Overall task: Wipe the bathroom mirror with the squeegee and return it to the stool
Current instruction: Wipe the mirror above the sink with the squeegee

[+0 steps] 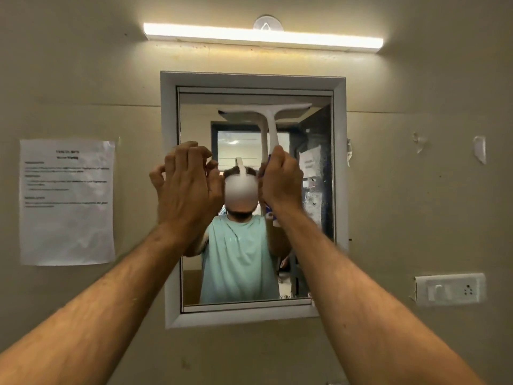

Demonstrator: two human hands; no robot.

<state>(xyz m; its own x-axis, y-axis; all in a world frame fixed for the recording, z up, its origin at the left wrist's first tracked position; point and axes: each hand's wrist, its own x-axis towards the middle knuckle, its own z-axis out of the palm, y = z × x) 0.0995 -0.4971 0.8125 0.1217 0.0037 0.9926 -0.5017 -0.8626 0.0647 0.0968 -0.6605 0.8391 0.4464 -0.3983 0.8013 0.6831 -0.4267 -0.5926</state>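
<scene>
A white T-shaped squeegee [273, 122] stands upright against the mirror [194, 282], its blade pressed near the top of the glass. My right hand [280, 182] is wrapped around the lower part of its handle. My left hand [186, 187] is raised beside it in front of the left half of the mirror, fingers curled loosely and holding nothing. The mirror sits in a grey frame [255, 79] on a beige wall and reflects a person in a light green top. The stool is out of view.
A lit tube light [261, 37] runs above the mirror. A printed paper sheet [66, 201] is taped to the wall at left. A white switch and socket plate [451, 289] is at lower right.
</scene>
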